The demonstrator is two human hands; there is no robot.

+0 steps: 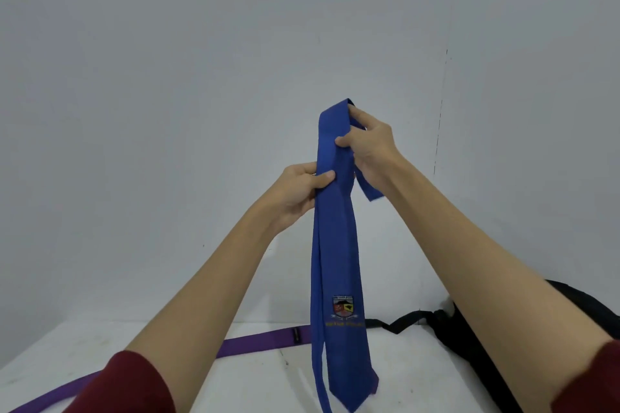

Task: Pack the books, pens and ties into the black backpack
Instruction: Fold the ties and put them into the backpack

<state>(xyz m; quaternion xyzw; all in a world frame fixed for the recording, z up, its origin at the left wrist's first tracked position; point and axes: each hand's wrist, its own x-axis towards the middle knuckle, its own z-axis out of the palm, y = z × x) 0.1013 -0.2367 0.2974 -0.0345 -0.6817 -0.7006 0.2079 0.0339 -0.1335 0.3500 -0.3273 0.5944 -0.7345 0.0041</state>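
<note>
Evidently the blue crested tie (337, 261) is held up so its length hangs straight for folding: the right hand (369, 147) pinches the doubled-over top, and just below it the left hand (302, 191) grips the edge. Beneath both grips lie a purple tie (255, 344) and the black backpack (469, 345).

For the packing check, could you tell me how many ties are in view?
2: a blue tie held up by both hands, and a purple tie lying on the table. Others may be hidden.
</note>
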